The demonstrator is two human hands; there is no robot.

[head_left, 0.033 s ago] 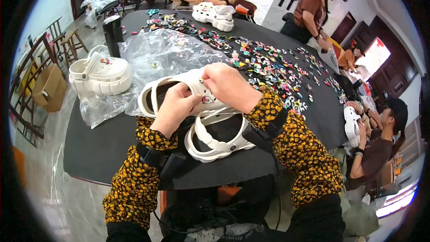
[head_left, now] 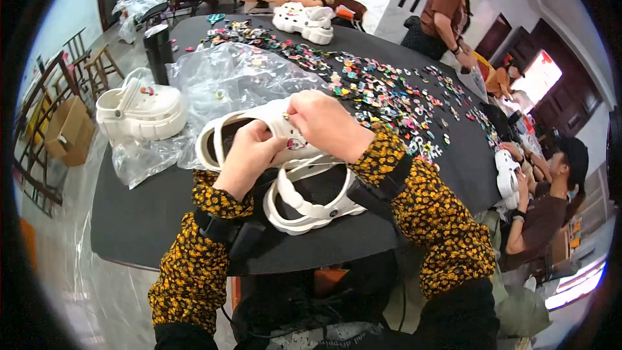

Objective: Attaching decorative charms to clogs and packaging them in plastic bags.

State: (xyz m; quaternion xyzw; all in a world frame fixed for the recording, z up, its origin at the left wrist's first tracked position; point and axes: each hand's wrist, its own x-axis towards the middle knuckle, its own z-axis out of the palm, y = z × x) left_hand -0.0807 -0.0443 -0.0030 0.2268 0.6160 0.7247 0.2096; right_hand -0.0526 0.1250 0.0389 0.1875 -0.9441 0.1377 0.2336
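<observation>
In the head view, the held white clog (head_left: 271, 115) is the landmark, and it is raised or propped over the near side of the black desk (head_left: 194, 243). The left hand (head_left: 249, 155) has its grip closed on the clog's upper by the foot opening, apparently to steady it. The right hand (head_left: 329, 126) bends in from the other side, its grip pinched closed against the upper, probably for fine work there; whether something small lies between the fingertips I cannot tell. The turned-up heel end seems to give the left fingers room.

Counting outward from the held clog: one second clog (head_left: 310, 209) just nearer the wearer, at least one white clog (head_left: 152, 120) to its left, resting on crumpled clear plastic (head_left: 220, 71), perhaps to keep it off the surface. Beyond that stands one black tumbler (head_left: 157, 52). Beyond and right of the held clog lie small coloured charms (head_left: 382, 94), too many to count, seemingly spread for easy picking. Four co-workers show beyond and right of it; two are at white clogs, at least one (head_left: 301, 21) far across, at least one (head_left: 506, 175) well right.
</observation>
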